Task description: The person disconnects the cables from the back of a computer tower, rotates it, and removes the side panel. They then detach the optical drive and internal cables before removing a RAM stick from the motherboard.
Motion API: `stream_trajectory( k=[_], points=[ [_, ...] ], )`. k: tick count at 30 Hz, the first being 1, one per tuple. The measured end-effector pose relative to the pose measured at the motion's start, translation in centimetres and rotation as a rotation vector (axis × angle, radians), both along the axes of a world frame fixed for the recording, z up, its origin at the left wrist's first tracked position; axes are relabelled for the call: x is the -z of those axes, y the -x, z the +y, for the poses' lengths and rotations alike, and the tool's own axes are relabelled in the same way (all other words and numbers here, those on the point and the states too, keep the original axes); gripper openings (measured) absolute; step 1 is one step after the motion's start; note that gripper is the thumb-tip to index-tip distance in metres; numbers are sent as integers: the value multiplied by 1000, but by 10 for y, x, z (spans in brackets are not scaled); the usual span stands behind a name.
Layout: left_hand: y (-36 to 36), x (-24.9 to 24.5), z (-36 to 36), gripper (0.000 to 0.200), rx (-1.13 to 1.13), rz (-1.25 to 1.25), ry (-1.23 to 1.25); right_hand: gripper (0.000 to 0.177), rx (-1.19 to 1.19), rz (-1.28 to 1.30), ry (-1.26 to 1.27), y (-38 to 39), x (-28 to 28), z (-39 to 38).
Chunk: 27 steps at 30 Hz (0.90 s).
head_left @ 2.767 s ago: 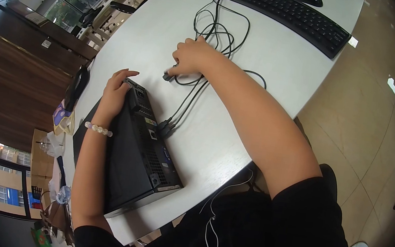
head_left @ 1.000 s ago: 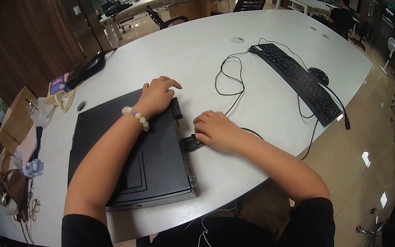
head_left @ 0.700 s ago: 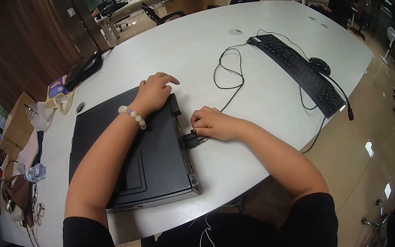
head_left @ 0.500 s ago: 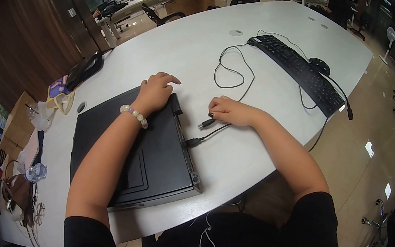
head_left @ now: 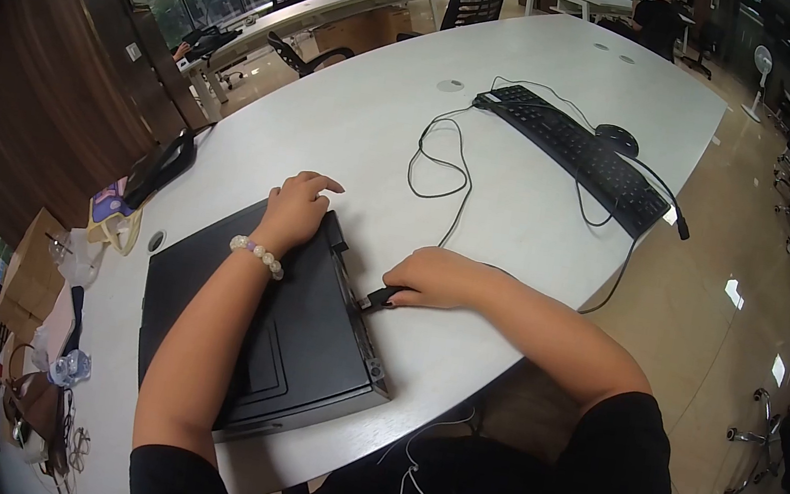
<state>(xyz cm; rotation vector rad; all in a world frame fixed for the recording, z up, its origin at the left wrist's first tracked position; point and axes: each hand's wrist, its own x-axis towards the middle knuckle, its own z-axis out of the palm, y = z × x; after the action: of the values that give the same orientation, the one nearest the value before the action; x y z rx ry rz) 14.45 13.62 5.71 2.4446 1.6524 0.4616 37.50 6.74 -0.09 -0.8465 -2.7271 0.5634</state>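
A black desktop computer case (head_left: 302, 335) lies flat on the white table, its port side facing right. My left hand (head_left: 296, 211) rests over the far end of its top, fingers apart, index finger reaching past the edge. It holds nothing. Low beside the port side, my right hand (head_left: 436, 278) has its thumb and fingers closed on a black cable plug (head_left: 382, 297), whose tip is right at the ports. The hand hides most of the cable behind the plug.
Farther back lie a black keyboard (head_left: 579, 157) and a mouse (head_left: 617, 139), with a thin looped cable (head_left: 465, 181) left of them. A black bag (head_left: 162, 169), plastic wrap (head_left: 70, 367) and a cardboard box (head_left: 35, 272) sit at the left. Another person (head_left: 654, 23) sits far off.
My right hand has moved toward me and left, bringing its fingers from beside the case to the ports. My left hand stays on the case. The view has shifted slightly.
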Motion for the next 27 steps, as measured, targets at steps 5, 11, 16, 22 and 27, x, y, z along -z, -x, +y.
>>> stream_trajectory(
  k=[5, 11, 16, 22, 27],
  points=[
    [4, 3, 2, 31, 26, -39, -4, 22, -68, -29, -79, -5, 7, 8],
    [-1, -1, -3, 32, 3, 8, -63, 17, 209, 56, -174, -98, -5, 34],
    [-2, 0, -2, 31, -11, 2, -16, 12, 377, -18, -599, -137, -109, 50],
    [-2, 0, -5, 33, -3, -8, -59, 16, 948, -3, -1127, -266, -243, 62],
    [-4, -3, -5, 34, -19, 13, -34, 24, 867, 482, -94, -295, -301, 11]
  ],
)
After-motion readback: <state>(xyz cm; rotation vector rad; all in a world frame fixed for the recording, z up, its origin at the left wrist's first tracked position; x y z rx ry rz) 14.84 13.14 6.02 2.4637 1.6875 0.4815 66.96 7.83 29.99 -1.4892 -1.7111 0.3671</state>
